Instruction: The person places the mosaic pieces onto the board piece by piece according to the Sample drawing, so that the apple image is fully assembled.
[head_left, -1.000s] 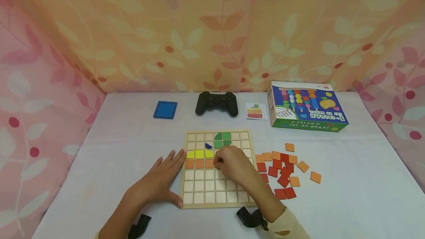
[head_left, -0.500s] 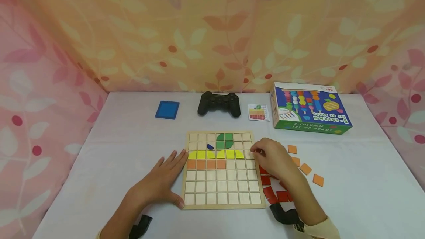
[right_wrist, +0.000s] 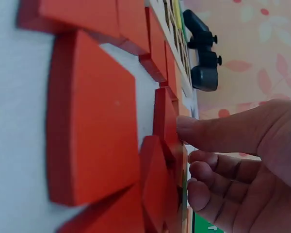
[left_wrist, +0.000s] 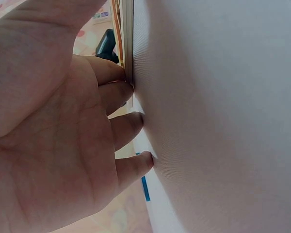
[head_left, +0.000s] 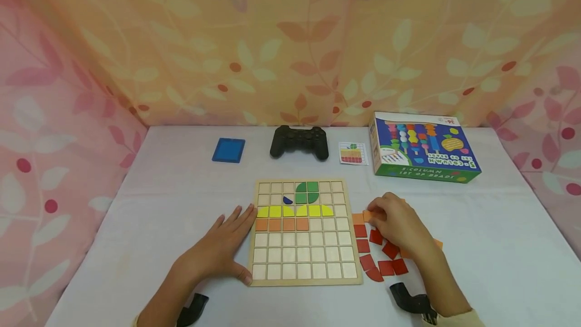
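Note:
Fingers spread, my left hand (head_left: 218,249) rests along the left edge of a wooden grid board (head_left: 279,283). Its fingertips and thumb touch the frame. On the board lie green pieces (head_left: 301,198), a dark blue piece (head_left: 288,200), a row of yellow pieces (head_left: 275,211) and a shorter row of orange squares (head_left: 274,224). To the right of the board, my right hand (head_left: 399,223) pinches an orange square tile (head_left: 367,216), its fingers covering part of it. Red tiles (head_left: 375,237) lie around and below that hand, seen large in the right wrist view as red squares (right_wrist: 104,119).
Along the back stand a blue square tray (head_left: 228,150), a black game controller (head_left: 299,144), a pattern card (head_left: 353,154) and a bead-set box (head_left: 426,148). More orange tiles lie partly under the right hand and wrist. A white cloth (head_left: 172,185) covers the table.
My right hand has left the board, where a fourth-column orange square now sits uncovered, and has moved right to the loose tiles. The left hand stays at the board's edge.

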The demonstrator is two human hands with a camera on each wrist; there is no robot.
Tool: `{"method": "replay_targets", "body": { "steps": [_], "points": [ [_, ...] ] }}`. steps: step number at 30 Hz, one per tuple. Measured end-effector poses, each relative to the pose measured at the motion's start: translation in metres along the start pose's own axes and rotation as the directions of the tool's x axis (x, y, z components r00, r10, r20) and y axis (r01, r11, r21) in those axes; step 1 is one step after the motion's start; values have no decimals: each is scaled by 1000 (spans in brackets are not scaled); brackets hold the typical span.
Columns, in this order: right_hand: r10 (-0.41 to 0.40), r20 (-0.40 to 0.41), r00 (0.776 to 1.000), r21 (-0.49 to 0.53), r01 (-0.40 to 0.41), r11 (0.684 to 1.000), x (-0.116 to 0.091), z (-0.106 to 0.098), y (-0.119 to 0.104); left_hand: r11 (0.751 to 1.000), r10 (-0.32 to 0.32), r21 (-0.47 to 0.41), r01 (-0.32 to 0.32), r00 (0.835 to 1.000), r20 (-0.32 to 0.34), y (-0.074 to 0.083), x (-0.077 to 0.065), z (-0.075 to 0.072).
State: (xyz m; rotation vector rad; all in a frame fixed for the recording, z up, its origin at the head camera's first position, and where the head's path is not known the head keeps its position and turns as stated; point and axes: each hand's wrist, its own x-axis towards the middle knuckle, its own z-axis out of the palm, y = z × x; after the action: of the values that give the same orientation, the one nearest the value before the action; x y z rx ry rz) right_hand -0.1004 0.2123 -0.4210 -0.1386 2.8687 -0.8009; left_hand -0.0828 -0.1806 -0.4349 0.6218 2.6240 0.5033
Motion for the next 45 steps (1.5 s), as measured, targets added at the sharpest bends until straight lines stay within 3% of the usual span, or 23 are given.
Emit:
{"method": "replay_targets", "body": {
  "steps": [7, 12, 17, 24, 29, 33, 39, 45],
  "points": [
    [127, -6, 992, 167, -124, 978, -3, -7, -4, 1000, -7, -1, 7, 1000, 6, 1, 1, 0],
    [120, 4, 993, 243, -117, 963, 3, -4, -12, 1000, -11, -2, 11, 1000, 5, 1, 1, 0],
    [53, 45, 998, 271, -63, 960, 13, 11, -33, 1000, -18, 0, 18, 1000, 4, 1, 0, 0],
    [-86, 17, 996, 236, 80, 968, 23, 41, -68, 1000, -15, 5, 15, 1000, 9, 2, 0, -1],
    [-253, -46, 966, 74, 256, 964, 15, 62, -84, 1000, -15, -3, 15, 1000, 12, 0, 0, 0],
    [-311, -79, 947, 10, 312, 950, 10, 65, -87, 1000, -11, 0, 11, 1000, 10, -2, 1, 0],
    [-284, -54, 957, 43, 286, 957, 6, 55, -74, 1000, -19, 10, 19, 1000, 5, -1, 1, 0],
    [-135, -48, 990, 83, 139, 987, 7, 24, -49, 1000, -22, 5, 22, 1000, 9, 0, 1, 1]
  ]
}}
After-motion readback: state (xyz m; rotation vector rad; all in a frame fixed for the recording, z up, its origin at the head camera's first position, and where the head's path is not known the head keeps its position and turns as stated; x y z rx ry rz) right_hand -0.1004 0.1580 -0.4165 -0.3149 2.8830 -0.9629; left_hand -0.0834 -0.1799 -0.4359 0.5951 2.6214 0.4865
